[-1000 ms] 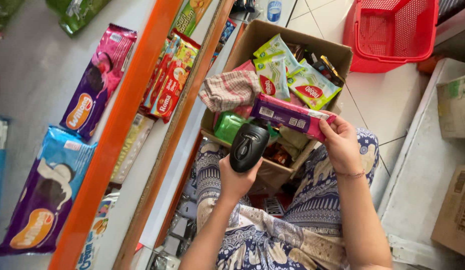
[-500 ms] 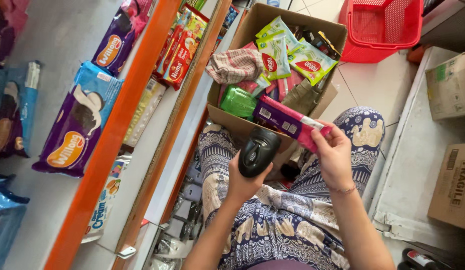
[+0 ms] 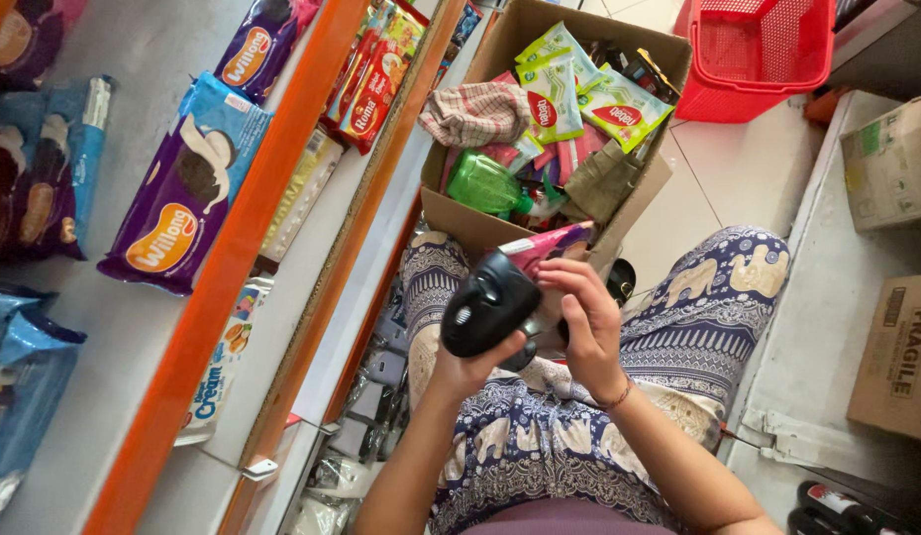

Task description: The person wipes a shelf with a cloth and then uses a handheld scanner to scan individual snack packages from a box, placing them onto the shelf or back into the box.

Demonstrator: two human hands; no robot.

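Head view: left hand [image 3: 467, 369] gripping black plastic handheld scanner [image 3: 490, 302], right hand [image 3: 582, 322] pinching slim pink foil snack packet [image 3: 548, 246] just near of brown cardboard box [image 3: 465, 220]; probably light, crushable, best held by edges.

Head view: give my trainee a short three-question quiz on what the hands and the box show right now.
1. True or false: the left hand holds a black handheld scanner.
2. What does the right hand grip? A) a green bottle B) a pink packet C) a checked cloth
3. Fill in: the red basket stands on the floor beside the ____ box.

Key:
1. True.
2. B: the pink packet is held just behind the scanner; the green bottle and checked cloth lie in the cardboard box.
3. Cardboard.
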